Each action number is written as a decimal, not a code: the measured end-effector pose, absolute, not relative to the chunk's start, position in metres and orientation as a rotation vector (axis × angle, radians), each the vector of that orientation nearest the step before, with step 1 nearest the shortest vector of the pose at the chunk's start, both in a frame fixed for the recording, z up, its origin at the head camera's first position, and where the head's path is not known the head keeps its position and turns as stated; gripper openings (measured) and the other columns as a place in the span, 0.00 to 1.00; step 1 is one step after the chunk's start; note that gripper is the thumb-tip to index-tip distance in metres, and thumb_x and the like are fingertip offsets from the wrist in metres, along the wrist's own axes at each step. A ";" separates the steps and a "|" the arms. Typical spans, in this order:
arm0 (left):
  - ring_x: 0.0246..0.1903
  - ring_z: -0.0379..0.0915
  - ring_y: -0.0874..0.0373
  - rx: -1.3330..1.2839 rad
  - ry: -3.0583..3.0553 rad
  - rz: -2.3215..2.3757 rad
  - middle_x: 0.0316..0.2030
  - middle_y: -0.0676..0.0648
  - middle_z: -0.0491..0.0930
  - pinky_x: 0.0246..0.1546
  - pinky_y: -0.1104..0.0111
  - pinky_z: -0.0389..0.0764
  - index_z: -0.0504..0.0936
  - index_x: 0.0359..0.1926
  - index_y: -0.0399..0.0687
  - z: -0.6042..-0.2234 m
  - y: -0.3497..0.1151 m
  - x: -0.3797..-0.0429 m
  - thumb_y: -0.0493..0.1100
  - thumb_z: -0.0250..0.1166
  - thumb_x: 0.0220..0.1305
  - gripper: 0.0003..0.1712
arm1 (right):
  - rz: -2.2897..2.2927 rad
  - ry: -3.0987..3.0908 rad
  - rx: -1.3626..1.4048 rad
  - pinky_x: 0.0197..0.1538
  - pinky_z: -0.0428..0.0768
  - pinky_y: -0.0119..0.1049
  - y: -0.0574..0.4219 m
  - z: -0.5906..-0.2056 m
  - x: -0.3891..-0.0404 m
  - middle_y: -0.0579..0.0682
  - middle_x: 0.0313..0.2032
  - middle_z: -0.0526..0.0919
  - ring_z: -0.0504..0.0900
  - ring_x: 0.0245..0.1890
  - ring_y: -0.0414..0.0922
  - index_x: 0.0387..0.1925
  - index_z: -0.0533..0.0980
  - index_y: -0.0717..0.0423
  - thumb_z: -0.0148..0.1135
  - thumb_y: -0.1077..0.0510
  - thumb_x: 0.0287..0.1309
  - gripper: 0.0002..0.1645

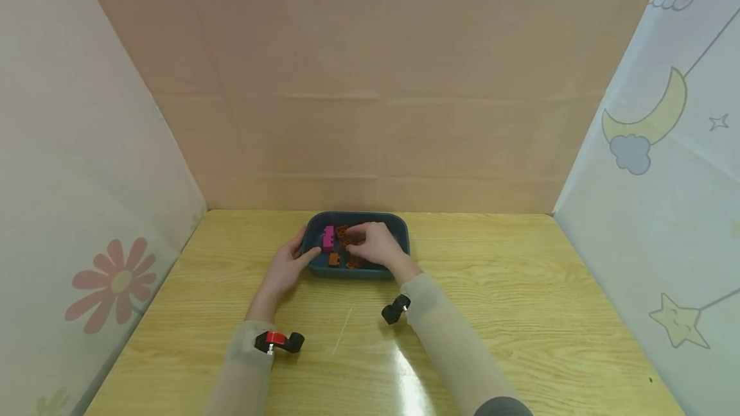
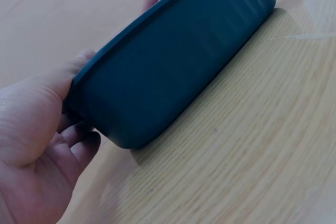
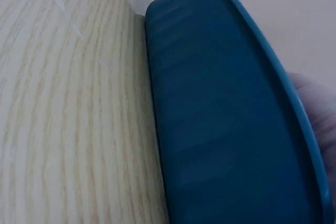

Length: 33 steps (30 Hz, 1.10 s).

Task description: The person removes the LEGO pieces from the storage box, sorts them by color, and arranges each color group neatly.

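A dark blue-green plastic bin (image 1: 355, 273) stands on the table. My left hand (image 1: 286, 266) grips its left end, with the thumb over the rim and the fingers along the outside; the left wrist view shows this hand (image 2: 37, 140) against the bin wall (image 2: 173, 61). Inside lie magenta building bricks (image 1: 328, 239) and several orange ones, among them an orange brick (image 1: 334, 260) near the front. My right hand (image 1: 377, 244) reaches into the bin, fingertips among the orange bricks. Whether it pinches one is too small to tell. The wall hides its fingers in the right wrist view.
The bin sits near the back of a wooden table (image 1: 509, 313), before a plain beige backdrop (image 1: 376, 82). Printed cloth walls (image 1: 647, 223) stand at both sides. Camera mounts (image 1: 279, 341) are strapped to both wrists.
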<state>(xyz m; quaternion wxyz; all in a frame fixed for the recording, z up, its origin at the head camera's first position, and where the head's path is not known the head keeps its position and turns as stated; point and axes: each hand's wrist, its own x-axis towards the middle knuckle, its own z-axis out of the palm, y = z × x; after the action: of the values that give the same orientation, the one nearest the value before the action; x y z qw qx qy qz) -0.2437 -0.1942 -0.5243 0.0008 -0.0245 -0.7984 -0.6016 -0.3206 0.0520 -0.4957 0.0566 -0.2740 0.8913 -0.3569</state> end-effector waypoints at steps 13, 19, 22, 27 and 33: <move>0.73 0.52 0.48 -0.079 -2.574 -1.886 0.78 0.48 0.45 0.68 0.55 0.62 0.49 0.79 0.49 -0.508 -0.192 -0.237 0.54 0.63 0.70 0.47 | -1.534 2.642 -0.697 0.39 0.83 0.40 0.064 -0.486 -0.320 0.41 0.51 0.82 0.82 0.47 0.43 0.56 0.81 0.39 0.69 0.55 0.56 0.24; 0.73 0.52 0.47 -0.076 -2.600 -1.869 0.77 0.46 0.45 0.68 0.55 0.63 0.49 0.79 0.45 -0.489 -0.187 -0.228 0.53 0.63 0.70 0.46 | -1.837 2.383 -0.601 0.50 0.81 0.41 0.085 -0.482 -0.317 0.46 0.55 0.80 0.78 0.53 0.47 0.62 0.77 0.51 0.71 0.55 0.59 0.29; 0.73 0.52 0.47 -0.075 -2.592 -1.870 0.77 0.46 0.46 0.68 0.55 0.63 0.49 0.78 0.44 -0.487 -0.186 -0.227 0.51 0.63 0.71 0.45 | -1.969 2.263 -0.538 0.55 0.78 0.39 0.102 -0.478 -0.313 0.50 0.56 0.79 0.76 0.54 0.48 0.64 0.75 0.56 0.70 0.56 0.61 0.30; 0.73 0.51 0.48 -0.073 -2.582 -1.885 0.77 0.47 0.46 0.69 0.56 0.61 0.49 0.78 0.45 -0.488 -0.186 -0.228 0.51 0.63 0.71 0.45 | -2.159 2.107 -0.521 0.56 0.79 0.33 0.136 -0.474 -0.306 0.62 0.59 0.76 0.78 0.55 0.46 0.65 0.73 0.59 0.67 0.57 0.64 0.29; 0.73 0.50 0.48 -0.066 -2.567 -1.909 0.77 0.48 0.45 0.69 0.57 0.61 0.49 0.79 0.45 -0.489 -0.186 -0.229 0.50 0.63 0.71 0.45 | -2.195 2.102 -0.528 0.54 0.81 0.36 0.183 -0.482 -0.299 0.62 0.61 0.73 0.79 0.57 0.48 0.65 0.72 0.57 0.69 0.60 0.62 0.31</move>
<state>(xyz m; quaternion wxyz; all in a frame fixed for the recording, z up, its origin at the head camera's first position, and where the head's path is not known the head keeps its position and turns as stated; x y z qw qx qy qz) -0.2285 -0.1864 -0.4890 -0.0291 -0.0207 -0.8020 -0.5963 -0.2993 0.1834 -0.4816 0.0286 -0.1710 0.6813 -0.7112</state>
